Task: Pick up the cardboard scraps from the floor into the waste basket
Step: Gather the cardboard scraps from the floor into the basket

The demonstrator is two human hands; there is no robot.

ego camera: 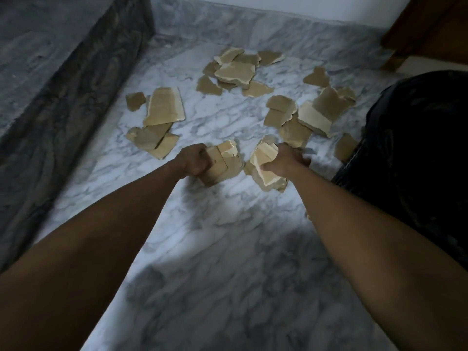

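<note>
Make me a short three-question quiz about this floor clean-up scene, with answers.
1. True or false: both hands are empty.
2. The black waste basket stands on which side of the person: A left, B right, C behind?
3. What still lies scattered on the grey-veined marble floor?

Key:
1. False: the left hand and the right hand each grip torn tan cardboard scraps.
2. B.
3. Several loose piles of cardboard pieces.
</note>
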